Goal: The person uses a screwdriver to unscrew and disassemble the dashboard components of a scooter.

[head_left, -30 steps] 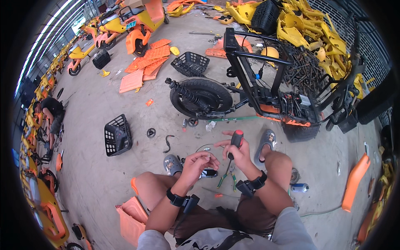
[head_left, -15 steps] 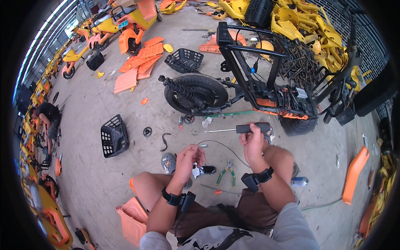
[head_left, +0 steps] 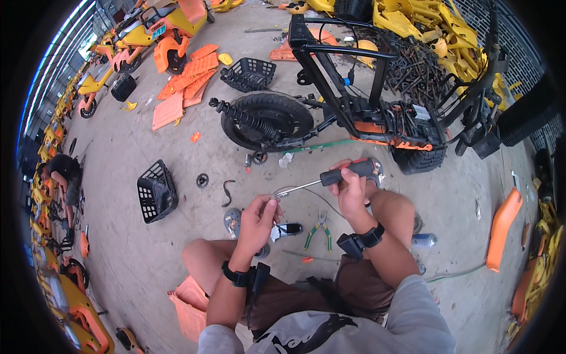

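My right hand (head_left: 350, 193) is closed around the black and red handle of a screwdriver (head_left: 364, 170). Its metal shaft points left and slightly down. At the shaft's tip, my left hand (head_left: 257, 219) pinches the end of a thin cable (head_left: 333, 206), where a small metal fitting shows by the fingertips. Whether the tip touches the fitting is too small to tell. The cable arcs back toward my right wrist. Below, between my legs, green-handled pliers (head_left: 319, 229) lie with jaws pointing away, beside a small dark object (head_left: 289, 229).
Ahead stands a stripped black scooter frame (head_left: 377, 65) with its wheel (head_left: 268, 121). Black baskets (head_left: 157, 192), a sprocket (head_left: 202, 180), a curved dark part (head_left: 227, 193) and orange panels (head_left: 190, 82) lie about. A spray can (head_left: 424, 240) lies right. Another person (head_left: 65, 177) works far left.
The screwdriver has tilted, its tip coming down to my left fingertips. My left hand has risen slightly, its fingers now pinched at the tip. The view has shifted a little.
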A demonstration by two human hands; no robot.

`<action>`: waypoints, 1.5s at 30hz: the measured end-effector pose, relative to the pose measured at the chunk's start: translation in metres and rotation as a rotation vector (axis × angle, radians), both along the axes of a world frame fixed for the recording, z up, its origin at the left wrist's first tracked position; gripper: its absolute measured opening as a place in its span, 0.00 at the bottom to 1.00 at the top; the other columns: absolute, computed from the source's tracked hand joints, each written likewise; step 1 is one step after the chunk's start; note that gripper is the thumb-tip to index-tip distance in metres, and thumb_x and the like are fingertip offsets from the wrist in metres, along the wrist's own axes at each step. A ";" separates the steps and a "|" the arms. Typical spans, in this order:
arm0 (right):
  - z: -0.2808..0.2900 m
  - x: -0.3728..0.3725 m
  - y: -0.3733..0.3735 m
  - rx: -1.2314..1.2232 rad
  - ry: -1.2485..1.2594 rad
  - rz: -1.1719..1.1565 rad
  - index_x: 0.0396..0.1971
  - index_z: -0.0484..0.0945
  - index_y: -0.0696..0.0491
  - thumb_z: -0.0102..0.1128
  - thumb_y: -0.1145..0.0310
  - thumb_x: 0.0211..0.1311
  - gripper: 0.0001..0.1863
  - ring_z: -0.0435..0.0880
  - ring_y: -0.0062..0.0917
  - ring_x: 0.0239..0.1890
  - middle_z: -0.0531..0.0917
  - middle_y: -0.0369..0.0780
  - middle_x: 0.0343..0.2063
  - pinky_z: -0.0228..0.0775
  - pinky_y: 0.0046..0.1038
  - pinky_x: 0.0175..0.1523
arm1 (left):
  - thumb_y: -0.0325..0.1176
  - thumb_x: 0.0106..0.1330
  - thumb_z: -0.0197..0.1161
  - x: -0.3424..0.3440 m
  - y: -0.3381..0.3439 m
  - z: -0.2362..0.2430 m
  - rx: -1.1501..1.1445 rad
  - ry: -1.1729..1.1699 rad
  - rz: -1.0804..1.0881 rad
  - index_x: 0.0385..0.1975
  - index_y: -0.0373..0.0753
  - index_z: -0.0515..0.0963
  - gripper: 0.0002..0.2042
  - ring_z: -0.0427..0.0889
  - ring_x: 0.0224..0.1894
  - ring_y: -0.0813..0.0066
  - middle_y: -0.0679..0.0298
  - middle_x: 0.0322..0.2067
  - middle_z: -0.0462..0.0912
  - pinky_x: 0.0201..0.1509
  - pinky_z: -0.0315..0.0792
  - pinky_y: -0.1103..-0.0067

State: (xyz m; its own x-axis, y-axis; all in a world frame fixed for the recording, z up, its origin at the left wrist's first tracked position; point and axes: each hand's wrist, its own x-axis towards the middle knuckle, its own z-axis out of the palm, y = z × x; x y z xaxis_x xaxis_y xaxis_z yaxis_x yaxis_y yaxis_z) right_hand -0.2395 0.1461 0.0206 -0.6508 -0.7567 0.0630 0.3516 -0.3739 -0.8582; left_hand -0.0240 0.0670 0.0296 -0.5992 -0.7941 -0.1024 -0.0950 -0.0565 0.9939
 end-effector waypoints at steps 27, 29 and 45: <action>0.004 0.004 0.003 0.053 -0.014 0.062 0.32 0.73 0.59 0.53 0.59 0.58 0.16 0.69 0.19 0.14 0.76 0.41 0.21 0.58 0.21 0.21 | 0.29 0.72 0.52 0.000 -0.007 0.000 0.093 0.027 -0.034 0.50 0.30 0.75 0.13 0.77 0.27 0.81 0.61 0.29 0.82 0.30 0.71 0.84; 0.000 0.006 0.002 0.061 -0.025 0.091 0.33 0.74 0.59 0.53 0.59 0.58 0.16 0.69 0.19 0.15 0.76 0.40 0.21 0.58 0.21 0.21 | 0.27 0.72 0.52 -0.002 -0.005 -0.002 0.055 0.016 -0.011 0.52 0.30 0.75 0.13 0.78 0.27 0.80 0.60 0.30 0.82 0.30 0.73 0.83; 0.003 0.003 0.001 0.248 0.042 0.157 0.38 0.78 0.60 0.52 0.55 0.66 0.20 0.70 0.15 0.19 0.75 0.36 0.18 0.57 0.18 0.22 | 0.31 0.72 0.55 0.002 -0.014 -0.010 0.265 0.254 0.051 0.45 0.26 0.76 0.13 0.80 0.29 0.70 0.51 0.34 0.83 0.35 0.75 0.77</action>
